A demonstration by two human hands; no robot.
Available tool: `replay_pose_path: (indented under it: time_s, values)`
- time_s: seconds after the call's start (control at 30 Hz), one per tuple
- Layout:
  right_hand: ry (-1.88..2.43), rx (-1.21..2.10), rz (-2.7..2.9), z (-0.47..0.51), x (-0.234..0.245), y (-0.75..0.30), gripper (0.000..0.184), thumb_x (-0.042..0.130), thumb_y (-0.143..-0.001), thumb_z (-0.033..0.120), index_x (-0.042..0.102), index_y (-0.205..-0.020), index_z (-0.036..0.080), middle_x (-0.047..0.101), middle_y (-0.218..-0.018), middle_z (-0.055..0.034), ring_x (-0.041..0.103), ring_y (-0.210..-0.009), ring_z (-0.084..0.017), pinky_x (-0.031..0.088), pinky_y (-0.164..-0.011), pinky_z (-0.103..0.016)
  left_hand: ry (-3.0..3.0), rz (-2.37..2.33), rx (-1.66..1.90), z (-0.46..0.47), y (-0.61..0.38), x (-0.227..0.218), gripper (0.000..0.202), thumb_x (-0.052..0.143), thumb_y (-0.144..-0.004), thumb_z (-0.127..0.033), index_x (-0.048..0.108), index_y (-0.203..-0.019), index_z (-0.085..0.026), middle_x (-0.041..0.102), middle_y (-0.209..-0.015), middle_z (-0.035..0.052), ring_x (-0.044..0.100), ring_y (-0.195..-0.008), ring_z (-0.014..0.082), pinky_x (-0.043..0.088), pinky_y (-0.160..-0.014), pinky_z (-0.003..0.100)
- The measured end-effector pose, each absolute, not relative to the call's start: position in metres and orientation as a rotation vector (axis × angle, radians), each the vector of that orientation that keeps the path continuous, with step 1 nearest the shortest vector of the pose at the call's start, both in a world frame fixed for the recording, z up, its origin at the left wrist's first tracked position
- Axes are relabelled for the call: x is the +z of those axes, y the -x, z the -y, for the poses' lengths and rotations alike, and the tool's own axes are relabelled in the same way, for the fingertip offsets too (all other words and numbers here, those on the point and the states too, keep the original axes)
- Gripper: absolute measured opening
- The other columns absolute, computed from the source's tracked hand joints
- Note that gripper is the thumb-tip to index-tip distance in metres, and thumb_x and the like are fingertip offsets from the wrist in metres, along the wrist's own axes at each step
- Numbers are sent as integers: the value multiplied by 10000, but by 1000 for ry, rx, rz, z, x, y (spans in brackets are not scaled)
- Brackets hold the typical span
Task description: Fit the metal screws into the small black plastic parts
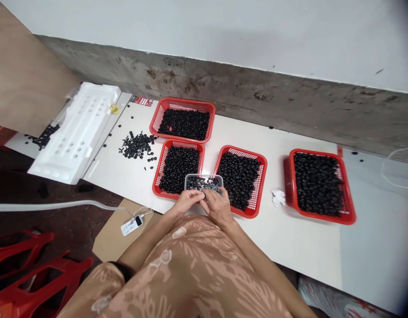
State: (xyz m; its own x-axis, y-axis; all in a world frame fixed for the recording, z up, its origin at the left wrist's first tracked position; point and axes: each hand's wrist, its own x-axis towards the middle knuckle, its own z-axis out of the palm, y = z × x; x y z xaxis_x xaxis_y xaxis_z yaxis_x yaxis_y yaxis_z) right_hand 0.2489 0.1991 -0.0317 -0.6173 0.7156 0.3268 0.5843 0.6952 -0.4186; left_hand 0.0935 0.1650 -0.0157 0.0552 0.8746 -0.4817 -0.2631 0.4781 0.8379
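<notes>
Left hand (185, 201), right hand (219, 206) at clear tub's (204, 179) near edge, grips curled, contents can't tell; a nudge could spill tub.

Worn: a loose garment (197, 274) of thin cloth on a dusty peach-brown ground. Print of pale cream leaf sprays and fern-like fronds, with a few rounded blotches. The left sleeve (104, 282) is short, with a dark band (124, 270) at its edge. Below the sleeves, the left forearm (147, 240) and right forearm (253, 251) are uncovered. Both the left grip (187, 201) and right grip (219, 207) are bare.
</notes>
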Motion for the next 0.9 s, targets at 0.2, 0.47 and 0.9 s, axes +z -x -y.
replay_pose_path:
  time_s: [0.2, 0.47, 0.9]
  values:
    - [935, 380, 2456, -197, -45, -249, 289, 418, -964, 298, 568, -1128, 114, 666, -960, -116, 615, -893, -200, 382, -1013, -404, -710, -1197, 920, -164, -90, -23, 343, 664, -748, -435, 687, -731, -94, 664, -701, 44, 540, -687, 143, 387, -773, 272]
    - [682, 499, 2572, -197, -43, -259, 255, 367, -983, 252, 596, -1017, 147, 663, -849, -74, 621, -779, -175, 457, -979, -402, -842, -1190, 841, -154, -94, -34, 322, 632, -778, -412, 707, -715, -106, 677, -726, 53, 579, -715, 157, 413, -753, 262]
    - [1476, 357, 2102, -293, -20, -294, 535, 475, -923, 492, 492, -1318, 132, 602, -1192, -159, 607, -950, -239, 460, -848, -378, -773, -1704, 1022, -160, -63, -44, 267, 613, -788, -355, 676, -930, -137, 664, -834, 61, 546, -701, 141, 423, -676, 263]
